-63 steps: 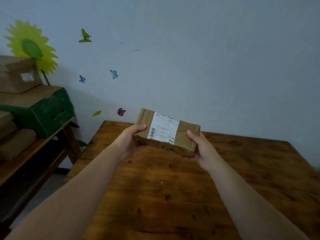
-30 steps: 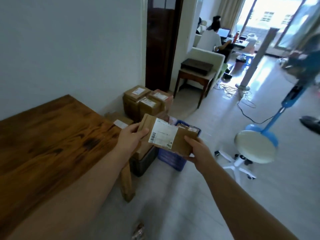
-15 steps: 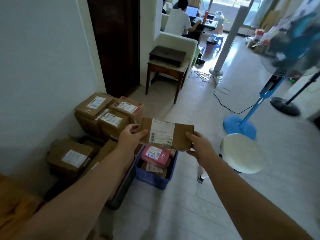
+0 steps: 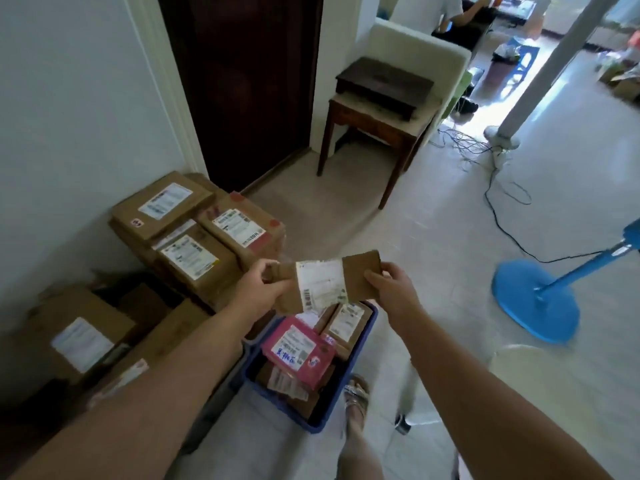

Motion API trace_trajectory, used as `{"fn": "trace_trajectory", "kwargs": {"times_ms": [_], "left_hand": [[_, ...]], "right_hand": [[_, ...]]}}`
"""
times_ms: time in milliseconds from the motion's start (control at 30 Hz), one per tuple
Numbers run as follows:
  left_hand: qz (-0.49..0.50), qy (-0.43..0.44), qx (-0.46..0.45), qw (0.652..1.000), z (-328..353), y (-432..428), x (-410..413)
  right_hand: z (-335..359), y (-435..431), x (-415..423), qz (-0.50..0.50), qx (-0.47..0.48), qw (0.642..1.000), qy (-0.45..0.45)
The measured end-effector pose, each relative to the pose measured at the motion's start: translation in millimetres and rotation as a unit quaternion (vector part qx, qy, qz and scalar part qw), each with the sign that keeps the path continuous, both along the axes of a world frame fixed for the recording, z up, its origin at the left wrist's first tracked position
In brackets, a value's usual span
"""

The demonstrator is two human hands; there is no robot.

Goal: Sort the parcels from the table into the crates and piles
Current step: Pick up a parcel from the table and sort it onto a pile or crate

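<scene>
Left hand (image 4: pixel 258 287) grips the left end of the parcel (image 4: pixel 320 284), thumb on top and fingers curled underneath. Right hand (image 4: pixel 394 289) pinches the right end the same way. Both are closed on it.

Parcel: flat brown cardboard with a white label facing up, slightly tilted. It is held in the air over the far end of the blue crate (image 4: pixel 313 426) and touches nothing below.

The crate holds a pink parcel (image 4: pixel 298 353) and several small brown ones, piled close to the rim. Left of it is a stack of brown boxes (image 4: pixel 194 237) against the wall. Nearer, more boxes sit in a dark container (image 4: pixel 79 341). A sandalled foot (image 4: pixel 356 396) is just beside the crate's right wall.

Risks, as I judge them:
- With the crate this full, a parcel let go from this height could land crooked on the pink one and slide over the rim, possibly onto the foot.
- Several destinations sit close together, so a misread label sends it to the wrong one.

Hard to make out:
- The label print is blurred and unreadable.
- The fingers under the parcel are hidden.
- The left forearm covers much of the dark container.
- The crate's lower layers are buried.
- The tabletop is out of view.
</scene>
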State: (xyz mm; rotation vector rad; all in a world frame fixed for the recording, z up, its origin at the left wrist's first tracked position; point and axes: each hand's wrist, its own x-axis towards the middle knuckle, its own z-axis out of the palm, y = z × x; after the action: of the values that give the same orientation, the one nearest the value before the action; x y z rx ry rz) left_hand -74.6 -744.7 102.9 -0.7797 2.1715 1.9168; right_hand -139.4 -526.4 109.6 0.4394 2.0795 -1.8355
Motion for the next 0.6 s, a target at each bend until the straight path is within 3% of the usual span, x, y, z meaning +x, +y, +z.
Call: {"fn": "trace_trajectory", "kwargs": {"times_ms": [267,467,600], "left_hand": [[0.112,-0.126,-0.059,0.984,-119,51,-104],[0.154,-0.206,-0.039,0.966,-219,71,-141],[0.125,-0.251,-0.025,0.96,-290,73,-148]], "right_hand": [[-114,10,-164,0.15,0.081,0.98,-0.101],[-221,3,-218,0.241,0.167,0.948,-0.127],[-300,3,-233,0.306,0.233,0.915,-0.12]]}}
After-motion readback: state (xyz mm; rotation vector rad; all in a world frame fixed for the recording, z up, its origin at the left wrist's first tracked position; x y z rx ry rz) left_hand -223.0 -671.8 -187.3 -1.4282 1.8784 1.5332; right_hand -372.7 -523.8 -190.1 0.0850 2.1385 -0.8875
